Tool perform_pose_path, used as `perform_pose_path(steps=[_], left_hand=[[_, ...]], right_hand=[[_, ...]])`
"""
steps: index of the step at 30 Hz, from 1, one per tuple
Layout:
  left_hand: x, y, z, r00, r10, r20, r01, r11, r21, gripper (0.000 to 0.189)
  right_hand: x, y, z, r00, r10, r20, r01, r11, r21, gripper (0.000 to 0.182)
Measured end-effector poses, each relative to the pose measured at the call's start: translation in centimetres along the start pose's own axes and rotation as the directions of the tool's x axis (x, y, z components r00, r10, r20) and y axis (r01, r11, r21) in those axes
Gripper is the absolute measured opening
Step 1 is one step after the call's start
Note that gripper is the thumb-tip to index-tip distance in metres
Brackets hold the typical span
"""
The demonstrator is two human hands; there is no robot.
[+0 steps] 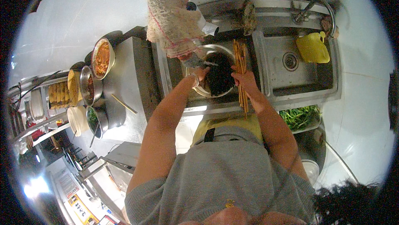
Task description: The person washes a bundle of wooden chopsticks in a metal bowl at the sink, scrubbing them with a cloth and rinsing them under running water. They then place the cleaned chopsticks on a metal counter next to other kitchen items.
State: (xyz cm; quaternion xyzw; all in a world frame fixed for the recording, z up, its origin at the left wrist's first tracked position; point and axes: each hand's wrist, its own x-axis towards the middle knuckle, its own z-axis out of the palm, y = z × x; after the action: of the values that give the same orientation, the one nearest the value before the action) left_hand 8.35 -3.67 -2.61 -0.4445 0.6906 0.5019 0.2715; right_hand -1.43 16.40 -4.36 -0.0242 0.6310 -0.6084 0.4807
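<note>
My right hand (246, 80) is closed around a bundle of wooden chopsticks (241, 69), held along the right side of a metal basin (204, 92). Dark contents, too unclear to name, fill much of that basin, which sits in the left sink. My left hand (202, 74) is at the basin's left part, its fingers by the dark contents; whether it grips anything cannot be told. Beside it, a grey cloth-like thing (193, 60) lies under the lower end of a beige mesh cloth (171, 16), which partly hides the basin.
The right sink basin (271, 60) holds a yellow plastic jug (313, 49) under a curved faucet (332, 10). Green leafy vegetables (302, 117) lie in a container at the lower right. Several bowls of food, including a reddish one (103, 58), line the steel counter (124, 69) at left.
</note>
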Motion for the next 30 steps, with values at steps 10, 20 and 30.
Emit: perform_pose_path(steps=[10,20,30], left_hand=[[1.8,-3.2,6.1,0.950,-0.072,0.302,0.304,0.418,-0.856,0.056],[-2.9,3.3,-0.5,0.997,0.030,0.070,-0.036,0.996,0.084,0.049],[3.7,-2.2,-2.2,0.964,0.022,0.266,0.036,0.977,-0.210,0.038]], right_hand=[[0.4,1.0,-0.5,0.996,-0.063,-0.064,0.044,0.965,-0.259,0.030],[-1.1,-0.7,-0.1,0.993,0.116,0.019,-0.111,0.980,-0.167,0.022],[-2.2,-1.8,-1.9,0.992,0.120,0.042,-0.125,0.984,0.125,0.019]])
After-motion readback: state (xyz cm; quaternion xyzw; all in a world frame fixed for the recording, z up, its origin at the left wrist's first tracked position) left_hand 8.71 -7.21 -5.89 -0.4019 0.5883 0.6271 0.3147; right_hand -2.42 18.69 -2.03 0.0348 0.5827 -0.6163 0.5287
